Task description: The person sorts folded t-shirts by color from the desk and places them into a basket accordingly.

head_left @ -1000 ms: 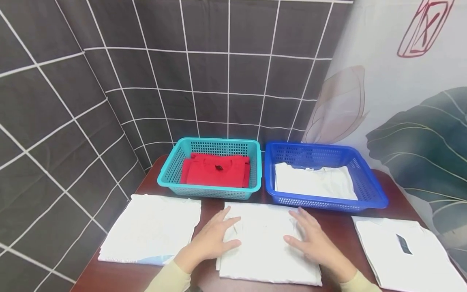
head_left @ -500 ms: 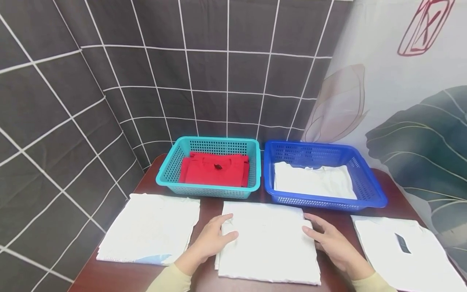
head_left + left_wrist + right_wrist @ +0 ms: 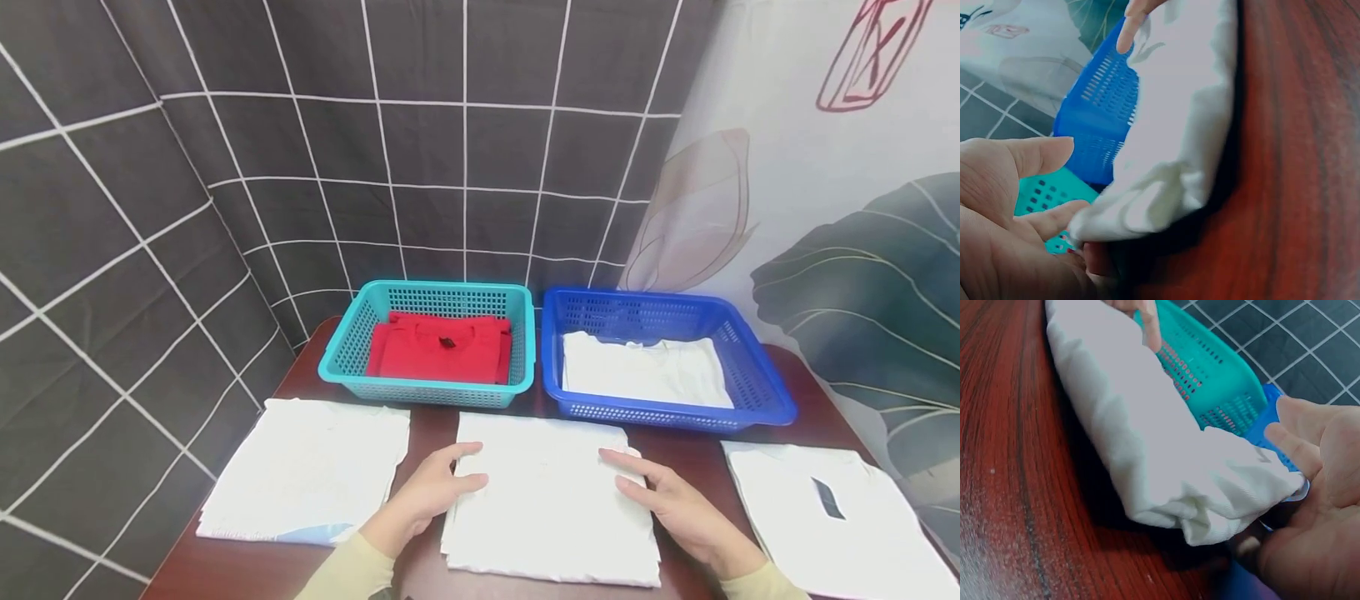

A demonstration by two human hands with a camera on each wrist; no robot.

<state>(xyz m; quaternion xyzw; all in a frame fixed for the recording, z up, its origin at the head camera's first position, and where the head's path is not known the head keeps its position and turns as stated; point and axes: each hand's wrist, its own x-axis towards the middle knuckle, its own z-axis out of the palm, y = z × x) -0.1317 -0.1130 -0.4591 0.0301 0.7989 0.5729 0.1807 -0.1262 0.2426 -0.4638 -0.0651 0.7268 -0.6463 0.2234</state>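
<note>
Head view: you had the folded white shirt [image 3: 551,500] lying at the lower centre of the frame, on the dark red table [image 3: 427,425], nearer you than the two baskets.
Left hand: your left hand [image 3: 432,493] lay at the shirt's left edge, fingers slightly bent; the left wrist view showed fingertips tucked under the cloth [image 3: 1166,169], thumb above.
Right hand: your right hand [image 3: 675,508] sat at the right edge, fingers long and nearly straight; in the right wrist view the cloth's end [image 3: 1166,462] pressed against your palm, but whether the fingers closed on it I could not tell.
Key relation: the shirt lay between your hands, its longer side running left to right across the frame, each hand equally near its own edge.
Upper centre: teal basket [image 3: 341,354] with a red garment [image 3: 440,348]; blue basket [image 3: 757,375] with white cloth [image 3: 645,371], just beyond the shirt.
Sides: white stack [image 3: 307,467] lower left; white shirt with a dark label [image 3: 832,508] lower right.
</note>
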